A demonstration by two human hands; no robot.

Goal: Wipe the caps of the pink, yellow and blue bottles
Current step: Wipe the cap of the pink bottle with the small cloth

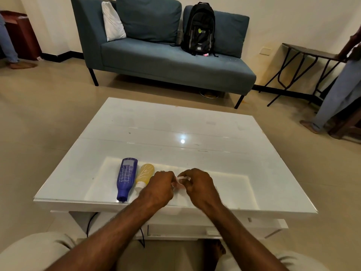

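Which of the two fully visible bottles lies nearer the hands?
The yellow bottle, right beside the left hand; the blue bottle lies farther left.

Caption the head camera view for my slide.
Left hand and right hand pinch a white scrap beside the blue bottle and yellow bottle lying on table.

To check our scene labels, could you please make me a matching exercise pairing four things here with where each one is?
1 blue bottle
2 yellow bottle
3 black backpack
4 white tissue

A upright on the sofa
B pinched by the right hand
C lying leftmost on the table
D between blue bottle and left hand

Pairs: 1-C, 2-D, 3-A, 4-B
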